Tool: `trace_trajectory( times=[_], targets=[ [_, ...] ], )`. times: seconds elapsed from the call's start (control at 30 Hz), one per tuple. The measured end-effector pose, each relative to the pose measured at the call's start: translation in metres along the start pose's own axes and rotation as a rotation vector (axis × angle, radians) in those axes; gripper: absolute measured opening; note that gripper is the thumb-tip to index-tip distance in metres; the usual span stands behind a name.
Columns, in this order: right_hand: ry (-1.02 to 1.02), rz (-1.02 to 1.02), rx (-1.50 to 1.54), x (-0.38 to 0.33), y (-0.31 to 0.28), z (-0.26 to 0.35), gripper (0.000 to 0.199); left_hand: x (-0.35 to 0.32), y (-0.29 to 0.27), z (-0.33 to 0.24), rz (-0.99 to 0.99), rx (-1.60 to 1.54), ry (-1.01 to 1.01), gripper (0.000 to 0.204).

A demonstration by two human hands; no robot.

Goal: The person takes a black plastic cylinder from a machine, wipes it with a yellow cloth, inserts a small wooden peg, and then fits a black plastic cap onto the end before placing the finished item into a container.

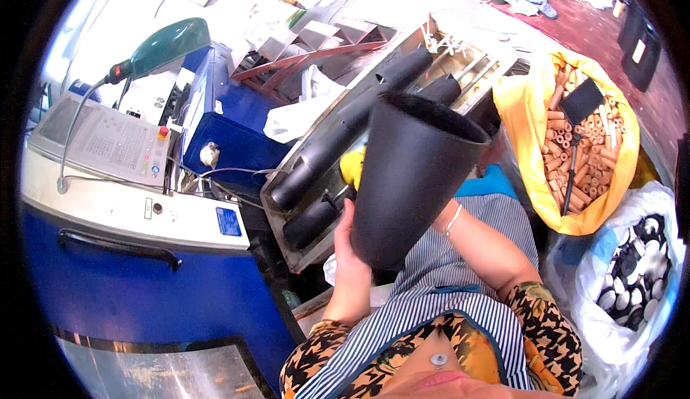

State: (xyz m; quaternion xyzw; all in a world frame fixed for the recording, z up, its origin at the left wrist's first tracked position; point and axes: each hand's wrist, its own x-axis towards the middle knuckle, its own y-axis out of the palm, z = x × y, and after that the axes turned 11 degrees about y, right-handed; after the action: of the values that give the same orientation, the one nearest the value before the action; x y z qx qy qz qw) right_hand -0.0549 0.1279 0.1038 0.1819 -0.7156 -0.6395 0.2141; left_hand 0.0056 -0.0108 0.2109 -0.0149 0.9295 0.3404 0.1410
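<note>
A large black tapered tube [424,183], hollow at its wide upper end, is held tilted in front of my chest. My left hand [352,259] grips its lower left side, the thumb pointing up along the wall. Behind the tube, on its right, is my right hand [444,218]; only the wrist side shows, and its fingers are hidden. A yellow object [352,165] peeks out past the tube's left edge; I cannot make out its kind. Just beyond lies a long metal tray [277,216] holding several black tubular pieces [352,118].
On the left stands a blue machine [158,284] with a control panel [108,140] and a green lamp [169,43]. To the right are a yellow sack [528,176] of brown tubes and a white bag [575,284] of black and white round pieces. A divided rack [316,47] stands farther off.
</note>
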Motion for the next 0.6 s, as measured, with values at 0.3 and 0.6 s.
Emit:
trace_trajectory(
  times=[0.3, 0.6],
  targets=[
    [-0.367, 0.108, -0.16, -0.042, 0.081, 0.084, 0.053, -0.008, -0.042, 0.03, 0.121, 0.179, -0.046, 0.05],
    [-0.258, -0.533, -1.691, -0.181, 0.045, 0.117, 0.039, 0.041, -0.046, 0.034, 0.049, 0.152, 0.069, 0.035]
  ],
)
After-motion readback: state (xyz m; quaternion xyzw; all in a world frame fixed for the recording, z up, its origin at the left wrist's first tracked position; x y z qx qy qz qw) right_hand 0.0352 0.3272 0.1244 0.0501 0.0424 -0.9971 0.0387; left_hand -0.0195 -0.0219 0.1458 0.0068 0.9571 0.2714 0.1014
